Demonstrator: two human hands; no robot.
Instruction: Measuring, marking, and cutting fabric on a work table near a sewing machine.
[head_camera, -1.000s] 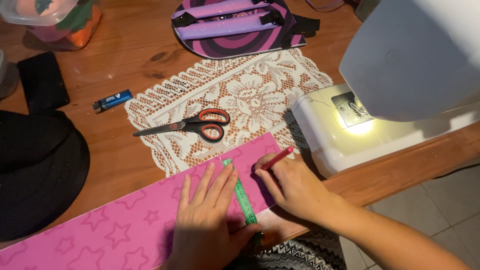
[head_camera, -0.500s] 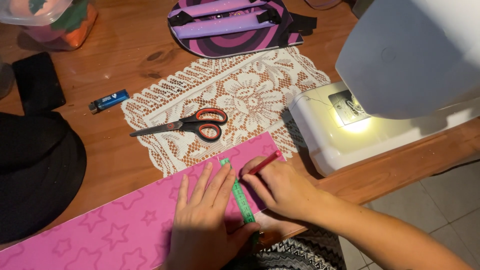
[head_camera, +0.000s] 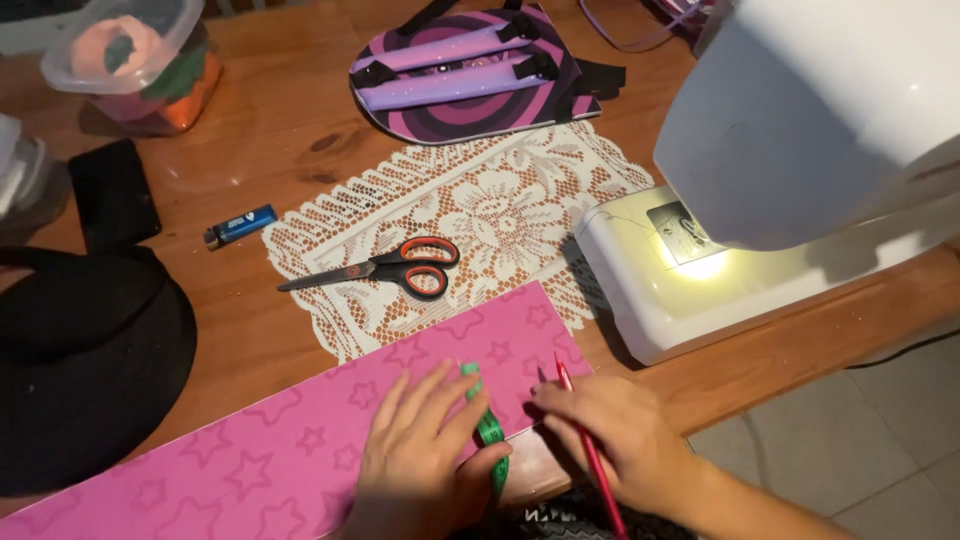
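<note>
A long pink sheet with a star pattern (head_camera: 290, 440) lies along the near edge of a wooden table (head_camera: 270, 130). My left hand (head_camera: 420, 455) lies flat on it, fingers spread, pressing down a green ruler (head_camera: 487, 425) near the sheet's right end. My right hand (head_camera: 610, 430) holds a red pencil (head_camera: 585, 440) just right of the ruler, its tip on the pink sheet close to the sheet's right edge.
Red-handled scissors (head_camera: 385, 268) lie on a white lace doily (head_camera: 470, 215). A white sewing machine (head_camera: 780, 170) with its lamp lit stands at right. A purple striped bag piece (head_camera: 470, 70), blue lighter (head_camera: 240, 225), plastic container (head_camera: 130, 60) and black fabric (head_camera: 80, 360) surround the work.
My right hand has drawn the red pencil down along the ruler toward me. The left hand stays pressed on the ruler. The camera view has shifted slightly.
</note>
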